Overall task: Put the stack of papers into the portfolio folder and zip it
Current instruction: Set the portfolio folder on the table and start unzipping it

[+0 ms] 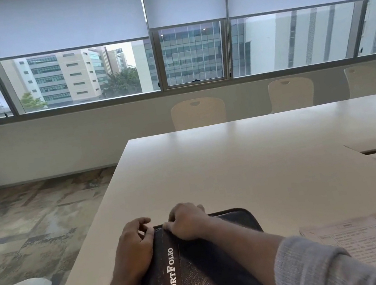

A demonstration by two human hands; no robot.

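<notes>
My left hand (pixel 134 244) curls on the far left corner of the closed portfolio folder (pixel 197 265), which lies at the near edge of the worktop (pixel 234 159); I should press there to keep it steady. My right hand (pixel 188 222) pinches the far edge, maybe the zipper pull, so I would pull evenly along the rim. The stack of papers (pixel 363 247) waits at the near right.

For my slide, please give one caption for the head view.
Both hands grip the closed portfolio folder; papers lie beside it.
</notes>
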